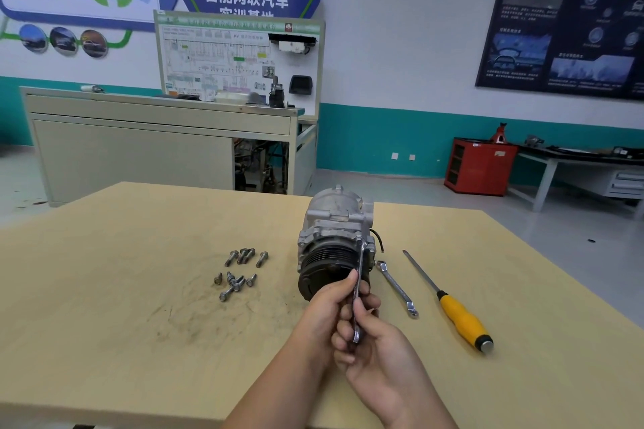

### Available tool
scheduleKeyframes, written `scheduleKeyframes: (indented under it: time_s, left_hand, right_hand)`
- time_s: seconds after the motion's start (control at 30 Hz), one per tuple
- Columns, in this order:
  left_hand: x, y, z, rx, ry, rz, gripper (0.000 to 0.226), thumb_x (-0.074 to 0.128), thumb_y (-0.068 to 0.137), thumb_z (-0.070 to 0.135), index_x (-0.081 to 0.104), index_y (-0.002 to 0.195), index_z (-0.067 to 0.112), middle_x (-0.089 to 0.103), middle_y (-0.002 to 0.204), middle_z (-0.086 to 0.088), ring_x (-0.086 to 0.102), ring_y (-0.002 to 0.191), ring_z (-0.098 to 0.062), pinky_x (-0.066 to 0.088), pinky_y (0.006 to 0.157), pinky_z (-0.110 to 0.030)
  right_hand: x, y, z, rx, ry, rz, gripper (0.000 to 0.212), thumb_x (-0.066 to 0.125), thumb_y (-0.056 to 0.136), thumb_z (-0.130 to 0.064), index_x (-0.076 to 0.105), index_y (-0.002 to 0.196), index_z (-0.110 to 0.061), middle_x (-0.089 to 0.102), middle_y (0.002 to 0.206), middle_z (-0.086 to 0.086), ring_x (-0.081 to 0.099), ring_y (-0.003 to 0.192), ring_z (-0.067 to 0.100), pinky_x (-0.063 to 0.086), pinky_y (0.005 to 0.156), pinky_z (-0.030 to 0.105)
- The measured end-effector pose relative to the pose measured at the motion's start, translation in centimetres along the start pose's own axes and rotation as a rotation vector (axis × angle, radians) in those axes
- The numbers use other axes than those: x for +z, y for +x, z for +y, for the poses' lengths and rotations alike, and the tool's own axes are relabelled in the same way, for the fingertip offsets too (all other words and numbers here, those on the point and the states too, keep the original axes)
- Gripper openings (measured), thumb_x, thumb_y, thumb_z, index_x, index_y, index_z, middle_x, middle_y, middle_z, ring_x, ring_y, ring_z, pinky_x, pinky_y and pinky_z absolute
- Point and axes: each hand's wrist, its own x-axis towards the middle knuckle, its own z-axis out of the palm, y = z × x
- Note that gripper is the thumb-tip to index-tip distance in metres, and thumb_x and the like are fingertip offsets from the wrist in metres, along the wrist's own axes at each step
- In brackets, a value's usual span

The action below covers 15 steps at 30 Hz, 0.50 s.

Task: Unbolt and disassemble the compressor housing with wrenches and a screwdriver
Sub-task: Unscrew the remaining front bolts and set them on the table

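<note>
A grey metal compressor with a black pulley facing me lies on the wooden table. A silver wrench stands nearly upright, its top end on a bolt at the housing's front right. My left hand and my right hand both grip the wrench's lower shaft, fingers curled round it. A second wrench lies flat to the right of the compressor. A yellow-handled screwdriver lies further right, tip pointing away from me.
Several loose bolts lie in two clusters left of the compressor. Beyond the table stand a beige workbench with a wiring display board, a red cabinet and a side bench at the right wall.
</note>
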Motion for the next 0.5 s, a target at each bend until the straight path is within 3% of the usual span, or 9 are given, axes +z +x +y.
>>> scheduleKeyframes:
  time_s: [0.17,0.5]
  left_hand:
    - [0.3,-0.1,0.2,0.059,0.009,-0.067,0.037,0.041,0.098,0.031,0.056,0.071,0.011,0.061,0.054,0.006,0.053,0.039,-0.004,0.035,0.035,-0.009]
    - [0.4,0.1,0.2,0.075,-0.038,-0.065,0.029,0.041,0.099,0.024,0.057,0.080,0.009,0.068,0.060,0.006,0.061,0.045,-0.003,0.040,0.037,-0.009]
  right_hand:
    - [-0.9,0.0,-0.4,-0.092,-0.105,0.078,0.025,0.050,0.093,-0.012,0.052,0.069,-0.005,0.046,0.046,0.003,0.042,0.034,0.009,0.026,0.030,0.018]
    - [-0.8,-0.3,-0.7,-0.353,-0.529,0.244,0.031,0.060,0.089,-0.012,0.058,0.059,-0.005,0.051,0.042,0.008,0.044,0.034,0.012,0.029,0.034,0.018]
